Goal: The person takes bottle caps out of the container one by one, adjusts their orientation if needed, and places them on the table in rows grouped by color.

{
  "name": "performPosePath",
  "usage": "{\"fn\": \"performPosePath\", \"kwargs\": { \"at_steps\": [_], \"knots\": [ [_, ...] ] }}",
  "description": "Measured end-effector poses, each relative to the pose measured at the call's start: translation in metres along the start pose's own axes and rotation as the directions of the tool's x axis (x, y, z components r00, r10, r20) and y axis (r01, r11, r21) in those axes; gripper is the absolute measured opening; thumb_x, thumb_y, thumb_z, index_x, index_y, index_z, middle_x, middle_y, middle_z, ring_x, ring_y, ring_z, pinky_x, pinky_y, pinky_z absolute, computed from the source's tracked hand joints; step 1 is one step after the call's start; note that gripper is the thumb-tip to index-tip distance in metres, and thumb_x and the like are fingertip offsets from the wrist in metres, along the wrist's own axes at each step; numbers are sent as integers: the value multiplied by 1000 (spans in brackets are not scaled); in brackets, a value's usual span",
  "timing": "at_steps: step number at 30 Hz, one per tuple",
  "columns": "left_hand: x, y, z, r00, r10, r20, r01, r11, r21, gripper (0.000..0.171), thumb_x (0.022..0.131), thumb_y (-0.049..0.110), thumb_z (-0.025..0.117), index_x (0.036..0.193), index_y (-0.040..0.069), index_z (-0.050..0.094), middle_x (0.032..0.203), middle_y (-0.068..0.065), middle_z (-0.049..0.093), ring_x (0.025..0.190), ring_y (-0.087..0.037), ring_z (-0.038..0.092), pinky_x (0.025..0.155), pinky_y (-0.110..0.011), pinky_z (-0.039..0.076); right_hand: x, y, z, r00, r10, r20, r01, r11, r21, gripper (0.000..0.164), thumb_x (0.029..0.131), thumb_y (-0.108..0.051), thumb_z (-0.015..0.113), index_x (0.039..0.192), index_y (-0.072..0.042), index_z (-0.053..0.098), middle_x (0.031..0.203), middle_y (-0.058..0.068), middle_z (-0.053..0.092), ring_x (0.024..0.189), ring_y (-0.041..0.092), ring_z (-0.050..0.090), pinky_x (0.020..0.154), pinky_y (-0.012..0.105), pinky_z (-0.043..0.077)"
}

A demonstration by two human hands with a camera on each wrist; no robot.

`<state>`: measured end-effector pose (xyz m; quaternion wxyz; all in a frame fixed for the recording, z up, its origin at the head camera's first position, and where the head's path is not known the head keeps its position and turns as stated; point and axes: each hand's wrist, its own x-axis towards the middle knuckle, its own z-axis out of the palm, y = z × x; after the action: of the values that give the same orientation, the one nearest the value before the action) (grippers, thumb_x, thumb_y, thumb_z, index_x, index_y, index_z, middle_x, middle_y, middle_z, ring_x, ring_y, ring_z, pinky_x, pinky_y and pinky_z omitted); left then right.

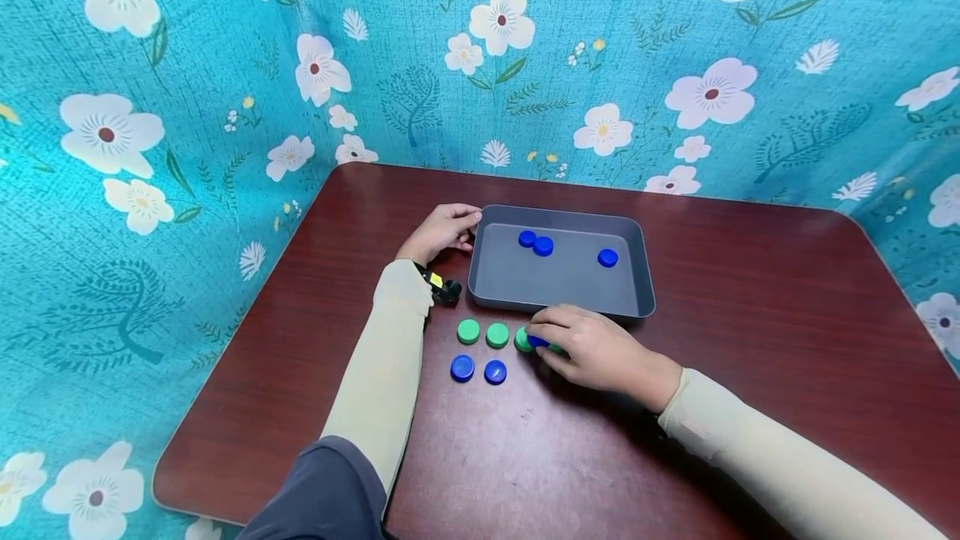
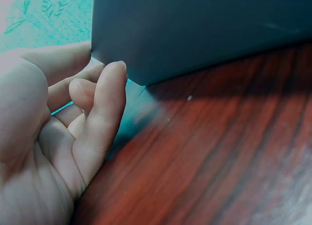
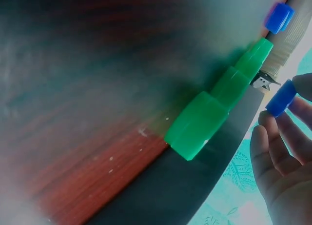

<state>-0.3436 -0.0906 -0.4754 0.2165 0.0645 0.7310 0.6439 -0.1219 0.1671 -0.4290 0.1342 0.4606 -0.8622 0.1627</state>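
turquoise cloth (image 1: 420, 32) printed with white and lilac flowers, reddish-brown wood-grained table (image 1: 750, 298), grey tray (image 1: 555, 286), green caps (image 1: 497, 335), blue caps (image 1: 462, 367), cream sleeves (image 1: 378, 357)

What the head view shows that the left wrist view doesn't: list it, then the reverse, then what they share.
Only the head view: the right hand holding a blue cap, a row of green caps partly under that hand, two blue caps lying on the table, three blue caps in the tray, and both pale sleeves.
Only the left wrist view: the creased palm of the left hand; the head view shows its back.
Both: the tray, the table, the patterned cloth and the left hand at a tray corner.
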Motion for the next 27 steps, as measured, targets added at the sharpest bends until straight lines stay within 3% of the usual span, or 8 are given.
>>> {"fn": "performPosePath", "kwargs": {
  "at_steps": [13,22,27],
  "knots": [
    [2,-1,0,1000,10,-7,-10,1000,24,33,98,27,61,128,12,64,96,-16,63,60,-17,50,67,-34,59,3,-7,-1,1000,-10,16,10,1000,1,27,84,-17,76,109,-8,71,110,3,64,99,16,61,86,36,54],
    [1,1,0,1000,5,-7,-5,1000,25,33,99,26,60,128,11,64,95,-15,63,59,-16,50,65,-33,58,7,-11,8,996,-93,13,93,996,3,26,83,-15,75,107,-6,71,105,4,64,95,18,62,83,35,54],
    [1,0,0,1000,17,-10,-17,1000,22,32,99,26,60,127,10,64,95,-15,63,59,-16,50,65,-33,59,8,-11,10,996,-86,33,86,996,-4,26,84,-16,75,108,-7,71,105,3,64,95,17,62,83,34,54]
  ]
}}
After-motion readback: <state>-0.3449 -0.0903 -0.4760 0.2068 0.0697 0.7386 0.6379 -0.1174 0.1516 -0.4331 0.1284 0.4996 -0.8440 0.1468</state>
